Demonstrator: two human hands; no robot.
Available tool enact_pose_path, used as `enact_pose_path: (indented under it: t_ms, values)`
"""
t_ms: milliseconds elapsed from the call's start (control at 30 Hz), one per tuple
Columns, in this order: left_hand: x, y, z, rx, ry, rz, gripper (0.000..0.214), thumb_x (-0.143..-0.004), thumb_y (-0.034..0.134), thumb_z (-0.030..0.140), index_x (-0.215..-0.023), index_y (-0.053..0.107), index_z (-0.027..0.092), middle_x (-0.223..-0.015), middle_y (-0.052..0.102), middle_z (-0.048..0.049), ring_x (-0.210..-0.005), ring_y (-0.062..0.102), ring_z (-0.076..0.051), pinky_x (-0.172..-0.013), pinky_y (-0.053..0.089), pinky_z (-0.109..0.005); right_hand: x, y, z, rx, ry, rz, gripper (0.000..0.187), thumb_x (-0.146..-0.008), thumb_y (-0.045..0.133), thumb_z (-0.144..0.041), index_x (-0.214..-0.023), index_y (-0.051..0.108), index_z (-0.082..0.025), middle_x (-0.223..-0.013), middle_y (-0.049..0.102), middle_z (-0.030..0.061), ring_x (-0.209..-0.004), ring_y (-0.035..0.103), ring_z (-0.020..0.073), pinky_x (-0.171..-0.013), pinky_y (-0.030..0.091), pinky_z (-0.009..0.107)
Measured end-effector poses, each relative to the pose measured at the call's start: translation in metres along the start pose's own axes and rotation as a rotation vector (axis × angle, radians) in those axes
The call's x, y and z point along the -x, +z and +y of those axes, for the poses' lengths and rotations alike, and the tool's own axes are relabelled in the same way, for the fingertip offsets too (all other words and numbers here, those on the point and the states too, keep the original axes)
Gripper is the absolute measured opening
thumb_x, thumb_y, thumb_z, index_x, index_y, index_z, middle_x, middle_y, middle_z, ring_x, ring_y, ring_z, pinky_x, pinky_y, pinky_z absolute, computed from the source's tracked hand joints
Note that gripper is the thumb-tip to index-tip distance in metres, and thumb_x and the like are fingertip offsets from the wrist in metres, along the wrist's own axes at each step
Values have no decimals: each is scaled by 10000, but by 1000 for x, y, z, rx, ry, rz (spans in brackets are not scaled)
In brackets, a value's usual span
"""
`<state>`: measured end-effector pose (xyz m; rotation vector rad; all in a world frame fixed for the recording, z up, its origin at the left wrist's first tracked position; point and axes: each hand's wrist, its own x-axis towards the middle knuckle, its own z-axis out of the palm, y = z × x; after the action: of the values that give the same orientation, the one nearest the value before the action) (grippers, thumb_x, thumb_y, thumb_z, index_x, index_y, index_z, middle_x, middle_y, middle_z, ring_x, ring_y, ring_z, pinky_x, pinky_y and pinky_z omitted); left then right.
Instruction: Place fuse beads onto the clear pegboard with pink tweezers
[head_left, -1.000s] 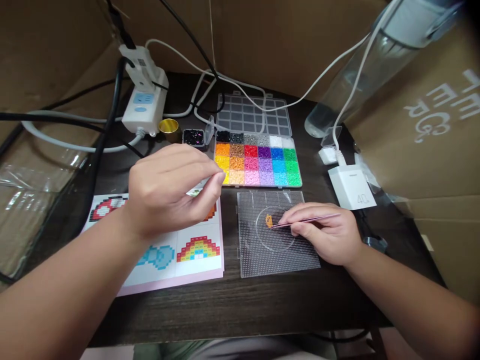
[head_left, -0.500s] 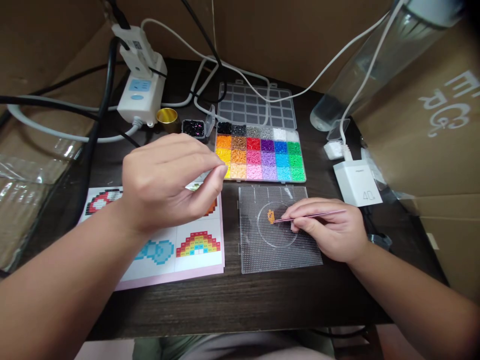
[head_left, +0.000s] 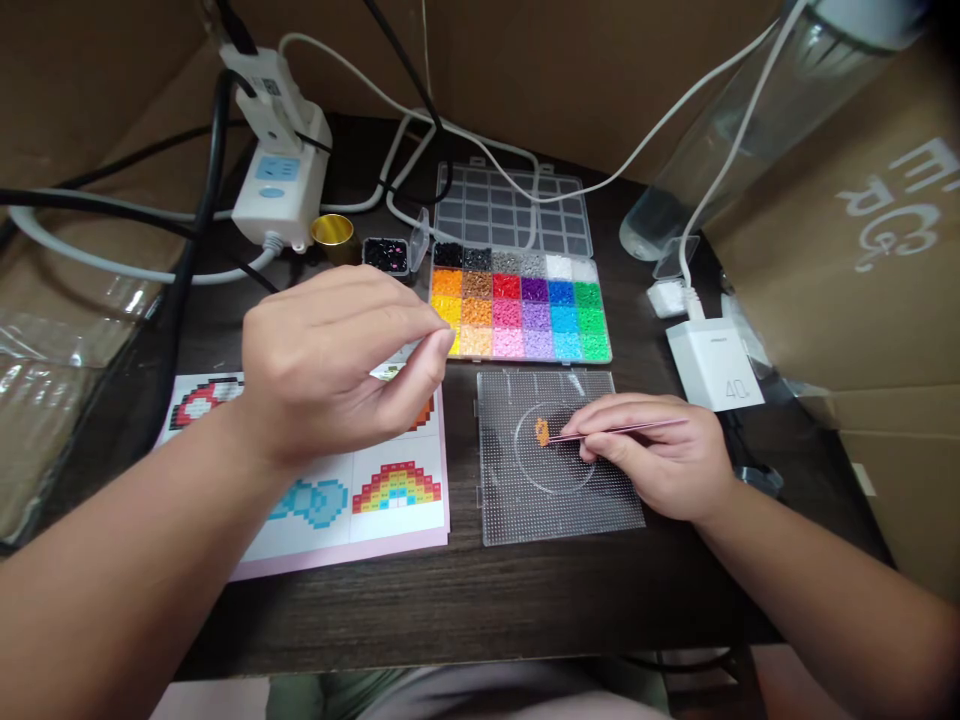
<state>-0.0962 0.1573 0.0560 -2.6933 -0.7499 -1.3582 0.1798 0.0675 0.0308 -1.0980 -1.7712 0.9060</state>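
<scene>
The left hand (head_left: 330, 365) covers the middle of the pattern sheet (head_left: 337, 510) and the near left corner of the bead box (head_left: 525, 315). Its thumb and forefinger are pinched together, and anything between them is too small to make out. The right hand (head_left: 660, 455) rests on the clear pegboard (head_left: 559, 500) on the tabletop, fingers clamped on thin tweezers (head_left: 615, 432). The tweezers' tip touches a small cluster of orange beads (head_left: 541, 432), which lies just left of those fingers.
</scene>
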Motion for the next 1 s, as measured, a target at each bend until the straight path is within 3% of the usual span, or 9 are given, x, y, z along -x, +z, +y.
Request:
enact_pose_path:
  t_ms: [267,400,500,600,733,867,1000]
  values:
    - [2,1,-3,19,38,40,96,-787,660,129,-830,653,215,-738,683,-9,-684,671,-173,-636,565,-337,5,-2,6,-83,83,31,181,-894,640,-129,-843,784,-226,-697,735,33,-768,728,186,-681,598,296]
    - [1,-1,-2,8,39,46,103,-796,638,113,-815,634,214,-729,685,-17,-672,666,-175,-651,573,-347,4,-4,6,-192,145,127,140,-903,657,-201,-854,786,-230,-717,728,43,-782,715,201,-713,598,338]
    - [-1,-4,0,30,12,53,125,-792,636,93,-808,617,216,-731,692,-27,-674,671,-184,-657,576,-356,-19,-2,-3,-268,188,178,127,-892,681,-255,-846,795,-223,-720,720,49,-712,687,176,-682,593,326]
    - [-1,-7,2,29,-1,78,127,-810,613,94,-813,612,220,-739,697,-18,-672,665,-171,-665,574,-349,-59,7,-12,-335,251,218,176,-858,712,-341,-804,799,-197,-621,671,43,-562,603,131,-514,536,263]
    - [-1,-9,3,20,-5,75,110,-818,604,89,-815,618,198,-753,702,-30,-676,650,-160,-681,565,-346,-105,31,-5,-412,307,341,245,-716,815,-374,-623,739,-161,-696,711,68,-560,599,119,-524,555,268]
    - [0,-10,3,28,-9,62,105,-819,601,87,-796,619,188,-757,708,-33,-674,643,-157,-684,557,-341,-118,45,12,-324,390,314,264,-737,792,-385,-698,747,-128,-672,709,72,-558,623,120,-547,557,269]
    - [0,-8,4,34,-5,52,95,-811,608,84,-788,629,174,-745,704,-32,-670,644,-157,-684,554,-337,-113,42,13,-200,390,280,294,-792,744,-403,-758,750,-111,-647,700,62,-526,619,112,-524,537,263]
